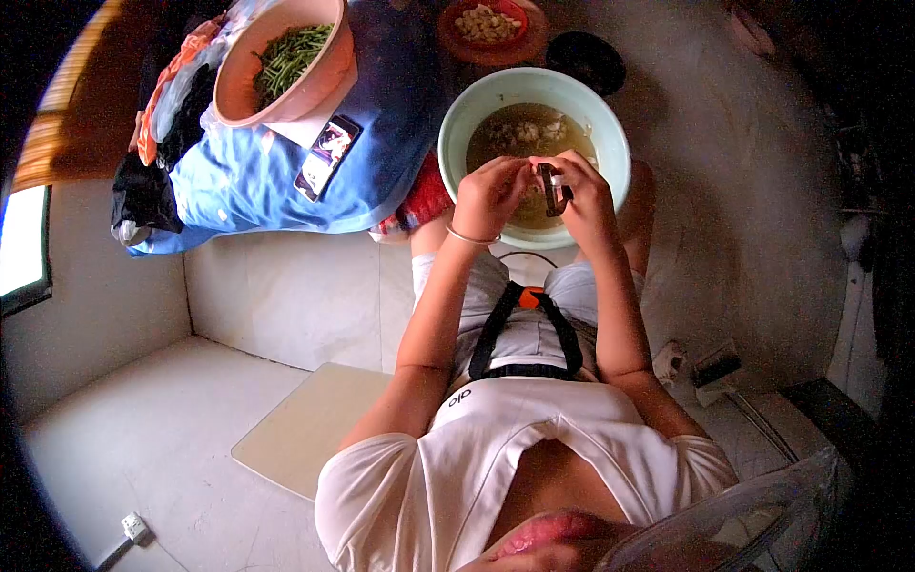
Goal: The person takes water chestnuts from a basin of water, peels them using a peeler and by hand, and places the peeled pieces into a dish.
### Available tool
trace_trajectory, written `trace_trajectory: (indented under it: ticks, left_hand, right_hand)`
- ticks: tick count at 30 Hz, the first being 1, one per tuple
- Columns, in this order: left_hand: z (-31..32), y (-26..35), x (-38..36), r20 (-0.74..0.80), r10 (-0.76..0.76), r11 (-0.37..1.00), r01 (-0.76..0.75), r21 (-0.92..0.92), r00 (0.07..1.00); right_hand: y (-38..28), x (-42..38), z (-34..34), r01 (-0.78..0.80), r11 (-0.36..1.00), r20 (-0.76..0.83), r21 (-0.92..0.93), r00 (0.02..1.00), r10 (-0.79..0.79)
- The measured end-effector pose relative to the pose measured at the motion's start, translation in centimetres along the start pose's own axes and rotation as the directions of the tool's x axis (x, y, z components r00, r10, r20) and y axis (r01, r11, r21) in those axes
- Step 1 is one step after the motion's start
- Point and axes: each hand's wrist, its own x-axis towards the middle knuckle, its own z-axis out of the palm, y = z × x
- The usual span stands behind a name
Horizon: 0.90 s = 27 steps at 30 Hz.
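My left hand (491,197), with a pale bangle at its wrist, is closed in a pinch above a pale green basin (451,124). Whatever its fingertips hold is too small or hidden to make out. Beside it, my right hand (585,198) grips a small dark-framed tool (551,189) that looks like a peeler. The fingertips of both hands nearly meet. Below them, murky brownish water (491,138) fills part of the basin, with whitish pieces (534,129) in it at the far side. The basin stands between my knees.
A pink bowl of green beans (291,62) and a lit phone (328,157) rest on a blue cloth-covered surface (248,181) at left. Beyond the basin are a red bowl of pale pieces (488,24) and a black round dish (586,63). A beige board (310,429) lies behind left.
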Motion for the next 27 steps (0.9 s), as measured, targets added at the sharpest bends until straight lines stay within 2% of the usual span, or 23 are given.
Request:
trace_trajectory:
  ticks: [2, 14, 17, 19, 20, 22, 24, 26, 27]
  left_hand:
    - [0.1, -0.1, 0.0, -0.019, 0.022, 0.998, -0.020, 0.066, 1.000]
    - [-0.2, 0.6, -0.1, -0.009, 0.044, 0.990, -0.043, 0.135, 0.999]
    - [-0.2, 0.7, 0.0, -0.010, 0.030, 0.983, -0.028, 0.182, 0.999]
    - [-0.1, 0.4, 0.0, -0.017, 0.013, 0.982, -0.010, 0.189, 1.000]
    - [0.0, 0.3, 0.0, -0.030, -0.004, 0.980, 0.010, 0.200, 1.000]
    - [0.0, 0.2, 0.1, -0.017, 0.000, 0.985, 0.003, 0.174, 1.000]
    - [0.1, 0.3, 0.2, -0.016, -0.018, 0.980, 0.021, 0.197, 1.000]
    - [0.1, 0.4, 0.4, 0.008, -0.053, 0.977, 0.050, 0.207, 0.999]
    - [0.2, 0.1, 0.4, -0.011, -0.030, 0.972, 0.032, 0.234, 0.999]
  right_hand:
    - [0.2, -0.1, 0.2, -0.004, 1.000, 0.001, 0.006, 1.000, 0.004]
    - [0.6, -0.3, 0.2, 0.013, 0.999, 0.010, -0.039, 1.000, -0.013]
    - [1.2, -0.4, 0.4, 0.015, 1.000, -0.038, 0.020, 0.999, -0.014]
    - [0.6, -0.6, 0.1, -0.295, 0.894, 0.036, 0.336, 0.953, 0.301]
    - [0.6, -0.6, 0.0, -0.297, 0.895, 0.029, 0.332, 0.952, 0.305]
    - [0.8, -0.5, -0.3, -0.387, 0.654, 0.142, 0.649, 0.907, 0.396]
    - [1.6, -0.7, -0.2, -0.384, 0.608, 0.163, 0.695, 0.908, 0.387]
    - [1.9, -0.6, 0.0, -0.364, 0.415, 0.216, 0.834, 0.907, 0.362]
    - [2.2, -0.7, 0.3, -0.350, 0.395, 0.206, 0.849, 0.909, 0.363]
